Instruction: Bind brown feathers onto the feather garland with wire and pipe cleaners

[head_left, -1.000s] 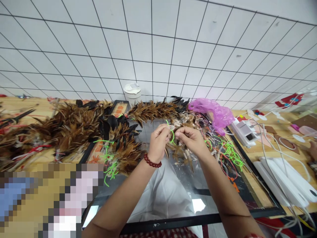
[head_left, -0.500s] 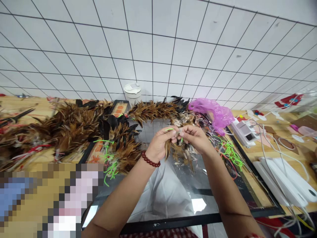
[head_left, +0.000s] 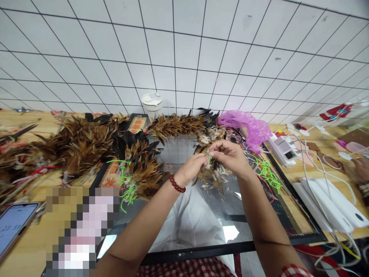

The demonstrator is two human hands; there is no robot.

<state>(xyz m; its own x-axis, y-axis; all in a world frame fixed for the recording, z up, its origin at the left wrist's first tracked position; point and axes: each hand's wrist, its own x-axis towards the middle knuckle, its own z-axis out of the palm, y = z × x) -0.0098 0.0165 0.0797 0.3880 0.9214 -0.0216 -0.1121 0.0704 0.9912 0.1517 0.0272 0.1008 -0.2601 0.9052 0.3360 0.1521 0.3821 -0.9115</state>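
Observation:
My left hand [head_left: 193, 167], with a dark red bead bracelet [head_left: 177, 184] at its wrist, is closed, fingertips pressed together. Against its tips my right hand [head_left: 232, 157] pinches with thumb and forefinger. A short bit of bright green cord [head_left: 209, 159] shows between the two hands; whether a feather is held with it is hidden. Just below and behind them lies a loose pile of brown feathers [head_left: 215, 175] with pale fluff. Left of my hands is a bunch of brown and black feathers [head_left: 145, 165] with green cords [head_left: 127, 188] trailing from it.
A long feather strip [head_left: 177, 125] lies at the back near a white lidded cup [head_left: 152, 103]. Feather bundles [head_left: 86, 142] fill the left. A purple plastic bag [head_left: 250, 129], green cords [head_left: 268, 173], a power strip [head_left: 284, 149] and cables are on the right. Another person's hand [head_left: 361, 169] shows at the right edge.
My left hand has turned knuckles-up and its fingers have closed in. The brown feather seen hanging below it no longer shows there. Another person's hand has appeared at the right edge.

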